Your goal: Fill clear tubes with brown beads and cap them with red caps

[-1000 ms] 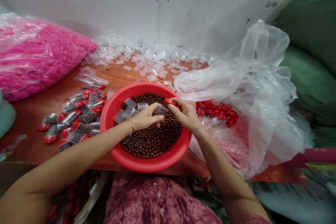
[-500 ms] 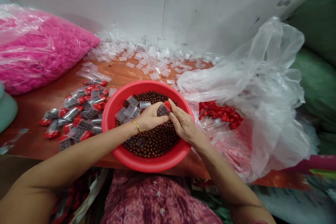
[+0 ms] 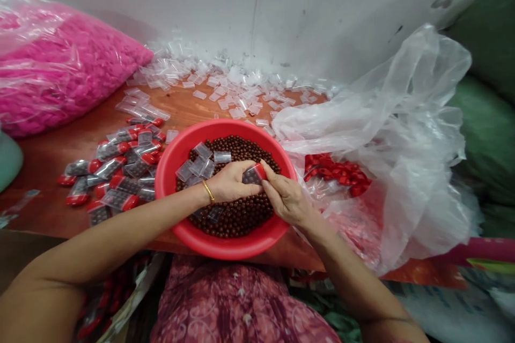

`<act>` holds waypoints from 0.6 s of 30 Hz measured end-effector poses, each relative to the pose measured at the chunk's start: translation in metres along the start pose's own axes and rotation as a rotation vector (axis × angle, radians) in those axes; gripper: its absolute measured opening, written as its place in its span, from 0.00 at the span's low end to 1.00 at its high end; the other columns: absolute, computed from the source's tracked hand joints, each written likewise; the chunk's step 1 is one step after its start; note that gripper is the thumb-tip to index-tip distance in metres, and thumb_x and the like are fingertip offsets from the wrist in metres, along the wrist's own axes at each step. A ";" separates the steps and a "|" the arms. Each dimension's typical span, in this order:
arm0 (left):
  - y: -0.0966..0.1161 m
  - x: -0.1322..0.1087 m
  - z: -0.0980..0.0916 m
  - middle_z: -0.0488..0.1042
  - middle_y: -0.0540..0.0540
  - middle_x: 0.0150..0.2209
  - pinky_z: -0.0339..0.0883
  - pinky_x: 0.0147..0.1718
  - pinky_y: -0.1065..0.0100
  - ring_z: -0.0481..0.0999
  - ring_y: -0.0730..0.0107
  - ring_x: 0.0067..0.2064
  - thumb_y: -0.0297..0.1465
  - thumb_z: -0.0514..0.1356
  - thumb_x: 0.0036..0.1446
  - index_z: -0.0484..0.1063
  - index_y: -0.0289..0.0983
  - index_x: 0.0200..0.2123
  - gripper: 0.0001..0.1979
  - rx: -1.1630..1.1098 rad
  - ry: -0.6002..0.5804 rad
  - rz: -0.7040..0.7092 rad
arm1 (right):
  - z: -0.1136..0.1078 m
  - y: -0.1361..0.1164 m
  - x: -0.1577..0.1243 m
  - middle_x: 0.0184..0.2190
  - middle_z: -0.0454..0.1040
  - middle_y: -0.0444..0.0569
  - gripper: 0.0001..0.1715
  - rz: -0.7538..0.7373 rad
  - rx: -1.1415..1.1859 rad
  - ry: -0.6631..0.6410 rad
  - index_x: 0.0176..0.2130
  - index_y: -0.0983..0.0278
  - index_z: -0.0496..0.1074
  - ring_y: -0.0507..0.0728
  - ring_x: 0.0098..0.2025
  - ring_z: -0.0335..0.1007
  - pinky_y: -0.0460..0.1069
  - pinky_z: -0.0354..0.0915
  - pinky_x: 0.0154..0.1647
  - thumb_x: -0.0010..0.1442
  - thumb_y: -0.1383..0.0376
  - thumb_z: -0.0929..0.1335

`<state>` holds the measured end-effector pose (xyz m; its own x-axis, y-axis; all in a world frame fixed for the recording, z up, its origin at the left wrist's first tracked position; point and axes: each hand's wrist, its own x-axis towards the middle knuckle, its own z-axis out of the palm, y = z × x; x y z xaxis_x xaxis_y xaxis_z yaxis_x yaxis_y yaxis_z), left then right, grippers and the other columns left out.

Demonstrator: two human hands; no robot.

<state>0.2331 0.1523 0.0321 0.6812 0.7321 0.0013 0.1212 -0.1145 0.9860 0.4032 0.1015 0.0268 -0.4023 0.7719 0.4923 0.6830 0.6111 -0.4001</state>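
Observation:
A red basin (image 3: pixel 169 171) full of dark brown beads (image 3: pixel 241 214) stands at the near edge of the wooden table. Over it, my left hand (image 3: pixel 231 182) is closed round a small clear box (image 3: pixel 252 174) filled with beads. My right hand (image 3: pixel 287 198) pinches a red cap (image 3: pixel 261 170) against the box's right end. Several empty clear boxes (image 3: pixel 197 163) lie on the beads at the basin's left side.
Filled, red-capped boxes (image 3: pixel 116 171) lie heaped left of the basin. Empty clear boxes (image 3: pixel 225 86) are strewn along the wall. A clear plastic bag (image 3: pixel 394 134) with red caps (image 3: pixel 338 171) lies right. A pink-filled bag (image 3: pixel 60 75) sits far left, green sacks (image 3: pixel 486 118) right.
My right hand brought the red cap from the basin's right rim onto the end of the box held in my left hand. Both hands shifted slightly toward me.

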 end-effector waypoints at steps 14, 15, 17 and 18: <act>0.004 0.001 0.003 0.61 0.54 0.19 0.54 0.24 0.74 0.59 0.77 0.22 0.33 0.60 0.44 0.62 0.36 0.20 0.10 0.475 -0.136 0.027 | 0.032 0.009 0.034 0.33 0.72 0.49 0.43 0.556 0.819 -0.005 0.57 0.64 0.62 0.52 0.33 0.70 0.48 0.68 0.38 0.61 0.42 0.44; 0.005 0.001 0.004 0.62 0.54 0.20 0.56 0.25 0.73 0.60 0.76 0.23 0.32 0.59 0.45 0.63 0.36 0.20 0.08 0.487 -0.153 0.049 | 0.034 0.008 0.036 0.38 0.73 0.50 0.44 0.567 0.843 -0.051 0.60 0.64 0.58 0.53 0.38 0.71 0.49 0.67 0.43 0.61 0.43 0.42; 0.006 0.000 0.006 0.66 0.52 0.21 0.59 0.26 0.72 0.64 0.74 0.24 0.31 0.58 0.46 0.67 0.35 0.24 0.05 0.531 -0.160 0.066 | 0.034 0.006 0.037 0.47 0.71 0.53 0.44 0.548 0.822 -0.130 0.64 0.64 0.51 0.54 0.49 0.68 0.53 0.62 0.54 0.62 0.44 0.41; 0.006 -0.002 0.006 0.68 0.50 0.22 0.60 0.27 0.72 0.66 0.72 0.25 0.31 0.58 0.47 0.68 0.35 0.26 0.05 0.572 -0.150 0.065 | 0.033 0.005 0.037 0.52 0.68 0.52 0.43 0.512 0.792 -0.152 0.65 0.62 0.49 0.54 0.53 0.65 0.54 0.59 0.58 0.62 0.44 0.42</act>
<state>0.2371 0.1466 0.0366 0.7897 0.6135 -0.0058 0.4174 -0.5303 0.7380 0.3716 0.1391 0.0173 -0.2821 0.9590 0.0291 0.2092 0.0910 -0.9736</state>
